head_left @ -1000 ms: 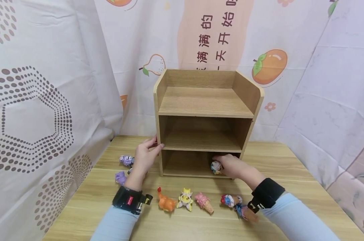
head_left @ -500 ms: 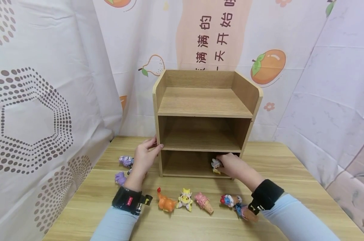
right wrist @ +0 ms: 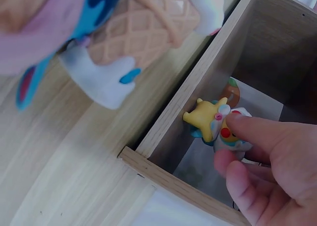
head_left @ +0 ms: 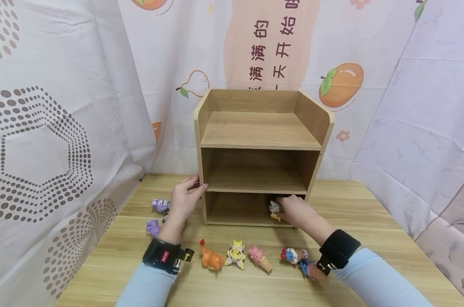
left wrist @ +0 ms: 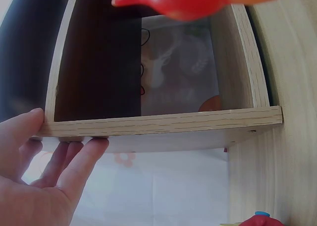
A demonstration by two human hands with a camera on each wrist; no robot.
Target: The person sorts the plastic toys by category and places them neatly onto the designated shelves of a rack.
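Fingers of the right hand (head_left: 298,211) pinch a small white-and-yellow plastic toy figure (head_left: 276,209) inside the lowest compartment of a pale wood-grain shelf unit (head_left: 255,128), near that unit's right side panel; whether its yellow lower part touches the bottom board I cannot tell. The left hand (head_left: 183,200) grips the shelf unit's left side panel, thumb at the front edge and the other fingers along the outer face.

As for progress, the pinched figure is the only one visible within the shelf unit, and its placing looks unfinished, since it is not yet let go; the work seems at an early stage. What appears to be left lies on the wood-grain counter (head_left: 201,290) outside. In front of the shelf unit, from left to right, are an orange figure with a red tip (head_left: 213,259), a yellow-and-white star-shaped figure (head_left: 236,254), a pink figure with a waffle cone (head_left: 260,258), a red, white and blue figure with a tan cone (head_left: 294,255) and, just beside that, a blue figure with a brownish cone (head_left: 311,270). Left of the shelf unit lie a patterned purple figure (head_left: 161,205) and a plain purple figure (head_left: 153,227)
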